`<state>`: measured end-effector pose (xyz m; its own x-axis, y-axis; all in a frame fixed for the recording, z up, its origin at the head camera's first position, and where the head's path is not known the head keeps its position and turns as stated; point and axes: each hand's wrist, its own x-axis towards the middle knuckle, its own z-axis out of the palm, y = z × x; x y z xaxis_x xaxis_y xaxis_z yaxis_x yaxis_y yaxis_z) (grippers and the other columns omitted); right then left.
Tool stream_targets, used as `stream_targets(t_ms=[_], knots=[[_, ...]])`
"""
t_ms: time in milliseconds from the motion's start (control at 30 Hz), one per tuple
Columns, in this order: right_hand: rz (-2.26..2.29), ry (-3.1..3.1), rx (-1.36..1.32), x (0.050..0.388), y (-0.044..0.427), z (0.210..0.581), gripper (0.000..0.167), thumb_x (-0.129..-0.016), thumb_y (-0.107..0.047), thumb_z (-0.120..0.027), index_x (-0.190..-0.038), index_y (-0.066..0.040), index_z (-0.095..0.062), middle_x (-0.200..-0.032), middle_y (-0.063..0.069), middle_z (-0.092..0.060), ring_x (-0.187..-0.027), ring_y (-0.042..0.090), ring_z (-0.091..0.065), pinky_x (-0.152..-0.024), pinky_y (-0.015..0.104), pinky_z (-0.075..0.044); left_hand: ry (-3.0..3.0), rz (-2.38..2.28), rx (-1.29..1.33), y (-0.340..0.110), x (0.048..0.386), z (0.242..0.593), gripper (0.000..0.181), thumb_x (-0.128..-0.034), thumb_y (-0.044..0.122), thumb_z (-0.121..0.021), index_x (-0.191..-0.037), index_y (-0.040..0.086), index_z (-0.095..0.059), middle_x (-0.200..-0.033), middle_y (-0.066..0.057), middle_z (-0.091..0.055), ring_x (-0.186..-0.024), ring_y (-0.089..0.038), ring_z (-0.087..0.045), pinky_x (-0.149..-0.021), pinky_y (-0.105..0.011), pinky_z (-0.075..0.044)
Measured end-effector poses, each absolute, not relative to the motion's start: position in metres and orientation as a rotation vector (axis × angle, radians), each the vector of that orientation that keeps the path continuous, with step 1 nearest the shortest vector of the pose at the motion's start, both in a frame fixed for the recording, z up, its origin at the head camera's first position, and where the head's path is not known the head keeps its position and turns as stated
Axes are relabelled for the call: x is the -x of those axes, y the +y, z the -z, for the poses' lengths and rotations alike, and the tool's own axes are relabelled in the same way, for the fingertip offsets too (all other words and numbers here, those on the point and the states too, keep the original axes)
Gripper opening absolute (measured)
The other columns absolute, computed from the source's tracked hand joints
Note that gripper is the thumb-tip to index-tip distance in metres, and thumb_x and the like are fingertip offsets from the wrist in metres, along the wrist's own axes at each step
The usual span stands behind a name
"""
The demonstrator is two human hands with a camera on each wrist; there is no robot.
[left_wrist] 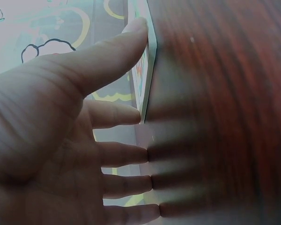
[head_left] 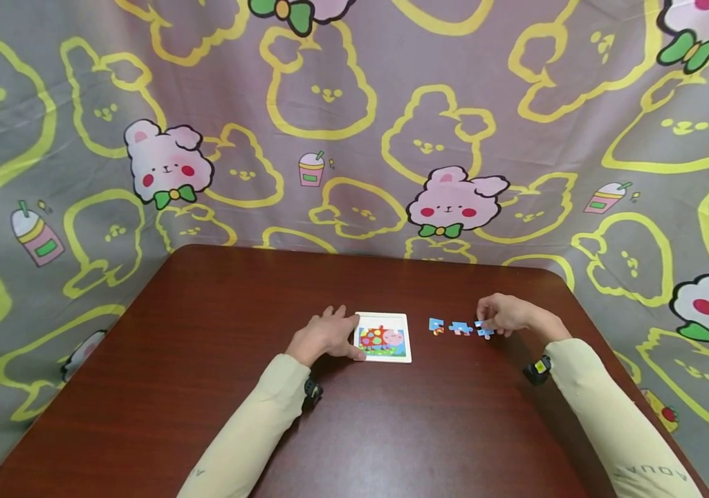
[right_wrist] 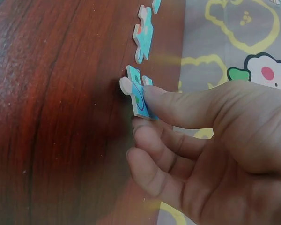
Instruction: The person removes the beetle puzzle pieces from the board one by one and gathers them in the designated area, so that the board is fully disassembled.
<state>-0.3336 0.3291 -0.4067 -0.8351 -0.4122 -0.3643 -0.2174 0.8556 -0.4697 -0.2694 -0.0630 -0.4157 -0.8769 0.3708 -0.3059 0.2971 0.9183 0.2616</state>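
A white-framed puzzle tray [head_left: 391,321] lies on the table, its lower part filled by a picture of a red spotted bug with a pink face. My left hand [head_left: 327,334] rests at the tray's left side, fingers spread and straight; in the left wrist view its thumb lies over the frame's edge [left_wrist: 152,56]. To the right, my right hand [head_left: 506,312] pinches a blue puzzle piece [right_wrist: 136,96] at the table surface, with the other fingers curled beneath. A second blue piece [head_left: 461,328] and a third [head_left: 436,326] lie in a row between it and the tray.
The dark brown wooden table [head_left: 354,429] reaches back to a grey curtain [head_left: 354,200] with yellow outlines and cartoon rabbits. The curtain stands around the far edge and both sides. Dark wrist devices sit on both wrists, the right one [head_left: 537,370] near the sleeve.
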Motion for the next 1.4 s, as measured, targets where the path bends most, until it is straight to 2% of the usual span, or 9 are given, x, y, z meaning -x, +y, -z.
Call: stream_targets(t_ms=[233, 433, 667, 900, 1167, 1400], knots=[[0.561, 2.579, 0.421, 0.332, 0.327, 0.408, 0.005, -0.093, -0.007, -0.065, -0.093, -0.007, -0.060, -0.072, 0.002, -0.056, -0.057, 0.015, -0.051, -0.053, 0.031, -0.050, 2.736, -0.291, -0.501, -0.063, 0.269, 0.416, 0.088, -0.0838, 0.056, -0.070, -0.154, 0.018, -0.034, -0.162, -0.018, -0.024, -0.149, -0.042, -0.019, -0.118, -0.057, -0.025], [0.452, 2.631, 0.426, 0.329, 0.321, 0.404, 0.011, -0.093, -0.011, -0.066, -0.094, -0.005, -0.057, -0.074, 0.007, -0.059, -0.060, 0.017, -0.056, -0.053, 0.031, -0.053, 2.741, -0.291, -0.504, -0.063, 0.270, 0.416, 0.088, -0.0835, 0.056, -0.070, -0.154, 0.018, -0.034, -0.162, -0.017, -0.024, -0.149, -0.042, -0.019, -0.117, -0.057, -0.026], [0.402, 2.661, 0.375, 0.332, 0.323, 0.404, 0.017, -0.091, -0.015, -0.070, -0.086, -0.004, -0.057, -0.071, 0.009, -0.062, -0.061, 0.017, -0.062, -0.053, 0.030, -0.057, 2.749, -0.285, -0.497, -0.062, 0.271, 0.416, 0.088, -0.0827, 0.056, -0.071, -0.153, 0.017, -0.036, -0.161, -0.018, -0.025, -0.149, -0.042, -0.021, -0.117, -0.058, -0.027], [0.445, 2.631, 0.376, 0.330, 0.327, 0.398, 0.015, -0.095, -0.019, -0.065, -0.094, -0.004, -0.062, -0.073, 0.009, -0.063, -0.062, 0.018, -0.062, -0.056, 0.032, -0.058, 2.732, -0.294, -0.488, -0.062, 0.271, 0.414, 0.088, -0.0837, 0.056, -0.070, -0.154, 0.018, -0.034, -0.162, -0.017, -0.024, -0.150, -0.041, -0.019, -0.118, -0.057, -0.025], [0.536, 2.658, 0.436, 0.330, 0.318, 0.388, 0.023, -0.098, -0.024, -0.060, -0.105, -0.002, -0.065, -0.074, 0.010, -0.063, -0.063, 0.020, -0.061, -0.060, 0.034, -0.056, 2.748, -0.255, -0.496, -0.062, 0.271, 0.413, 0.087, -0.0831, 0.056, -0.071, -0.153, 0.017, -0.036, -0.161, -0.019, -0.025, -0.149, -0.043, -0.021, -0.117, -0.058, -0.027], [0.626, 2.694, 0.535, 0.328, 0.297, 0.393, 0.022, -0.098, -0.023, -0.060, -0.106, -0.003, -0.065, -0.077, 0.012, -0.063, -0.062, 0.024, -0.061, -0.057, 0.031, -0.051, 2.739, -0.256, -0.491, -0.061, 0.271, 0.415, 0.086, -0.0848, 0.054, -0.070, -0.153, 0.017, -0.035, -0.162, -0.019, -0.024, -0.149, -0.042, -0.019, -0.118, -0.058, -0.025]])
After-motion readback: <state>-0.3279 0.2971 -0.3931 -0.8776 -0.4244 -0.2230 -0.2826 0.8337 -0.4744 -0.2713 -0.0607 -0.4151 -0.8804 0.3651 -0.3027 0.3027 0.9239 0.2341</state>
